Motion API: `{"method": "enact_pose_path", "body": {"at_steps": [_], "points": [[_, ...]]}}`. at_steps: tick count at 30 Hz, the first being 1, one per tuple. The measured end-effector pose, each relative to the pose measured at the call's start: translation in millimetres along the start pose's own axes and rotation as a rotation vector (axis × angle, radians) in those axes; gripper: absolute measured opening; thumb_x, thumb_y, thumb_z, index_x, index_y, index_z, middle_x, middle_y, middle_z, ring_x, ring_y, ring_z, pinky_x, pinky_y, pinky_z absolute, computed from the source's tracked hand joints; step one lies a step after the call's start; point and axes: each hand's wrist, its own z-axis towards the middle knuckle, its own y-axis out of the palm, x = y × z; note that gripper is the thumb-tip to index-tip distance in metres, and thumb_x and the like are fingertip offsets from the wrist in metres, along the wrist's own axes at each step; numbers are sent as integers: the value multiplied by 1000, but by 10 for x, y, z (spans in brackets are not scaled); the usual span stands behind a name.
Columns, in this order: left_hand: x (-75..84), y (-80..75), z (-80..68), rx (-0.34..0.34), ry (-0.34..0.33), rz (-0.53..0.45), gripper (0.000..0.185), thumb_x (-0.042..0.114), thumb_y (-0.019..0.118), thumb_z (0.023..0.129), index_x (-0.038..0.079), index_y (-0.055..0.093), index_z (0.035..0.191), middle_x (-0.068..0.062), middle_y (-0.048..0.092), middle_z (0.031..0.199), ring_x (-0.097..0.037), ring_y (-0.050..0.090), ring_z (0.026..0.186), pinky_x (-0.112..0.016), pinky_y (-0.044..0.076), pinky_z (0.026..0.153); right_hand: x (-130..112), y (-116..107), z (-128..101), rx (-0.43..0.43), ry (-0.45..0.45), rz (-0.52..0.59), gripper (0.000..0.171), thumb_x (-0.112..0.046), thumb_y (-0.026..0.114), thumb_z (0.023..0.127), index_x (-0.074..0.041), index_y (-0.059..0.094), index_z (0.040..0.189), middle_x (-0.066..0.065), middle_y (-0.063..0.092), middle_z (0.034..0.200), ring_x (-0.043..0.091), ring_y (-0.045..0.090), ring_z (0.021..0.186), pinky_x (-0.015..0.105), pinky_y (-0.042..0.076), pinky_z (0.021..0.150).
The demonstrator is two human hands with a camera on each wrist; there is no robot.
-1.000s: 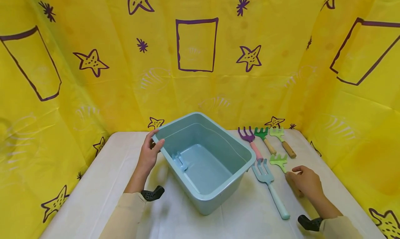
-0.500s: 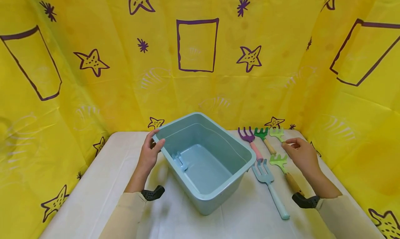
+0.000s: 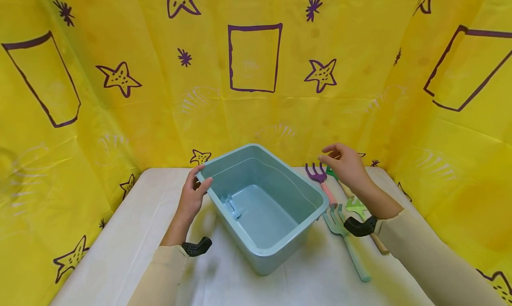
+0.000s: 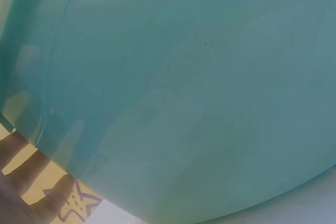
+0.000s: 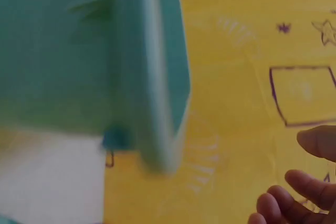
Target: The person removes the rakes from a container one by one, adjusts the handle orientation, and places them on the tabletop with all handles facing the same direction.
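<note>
tub point(image 3: 280, 235): pale blue-green plastic bin, standing open side up near the middle of the white table point(image 3: 120, 235), set at an angle to the table's edge.
inside the tub: a small light blue tool point(image 3: 230, 206) lies on the floor near the left wall.
left hand point(image 3: 192, 195): holds the tub's far left corner, thumb over the rim, fingers curled against the outer wall; the left wrist view shows fingertips point(image 4: 21, 156) against the teal wall.
right hand point(image 3: 346, 163): raised above the row of small forks, touching nothing, fingers loosely spread and relaxed.
purple fork point(image 3: 318, 175): lies on the table just right of the tub, tines pointing away, just below the right hand.
blue fork point(image 3: 340, 223): lies nearer, beside the tub's right corner.
light green rake point(image 3: 357, 205): just right of the blue fork, partly hidden by the right forearm.
backdrop point(image 3: 256, 74): yellow cloth with purple stars and rectangles.
</note>
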Motion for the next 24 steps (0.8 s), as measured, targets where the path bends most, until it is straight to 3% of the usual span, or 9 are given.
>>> {"method": "enact_pose_path", "body": {"at_steps": [10,14,19,24], "points": [[-47,-38,13,12,1,-2,54,22,53,100,11,31,148,-20,35,148,-41,40,128,-54,39,103,-630,566,441,-396,20,188,41,-26,64,95,-1,53,125,20,58,118,39,63,98,43,54,84],[-93,-38,48,5,-11,-15,55,20,54,100,12,31,149,-20,34,149,-41,40,128,-55,38,103,-733,845,535,-556,-25,157,40,-24,64,95,-4,53,127,18,58,115,35,65,94,46,52,88],[-288,-31,138,19,-3,1,56,27,56,99,21,32,149,-14,33,151,-39,39,130,-55,38,103,-792,1166,617,-738,-57,98,41,-27,64,95,-8,53,130,11,59,114,26,63,85,41,54,84],[-379,-39,194,36,19,8,54,27,56,99,22,34,148,-13,35,150,-38,41,129,-54,40,101,-861,1447,661,-867,-16,93,40,-28,64,95,-8,56,129,14,59,106,34,62,90,43,53,84]]}}
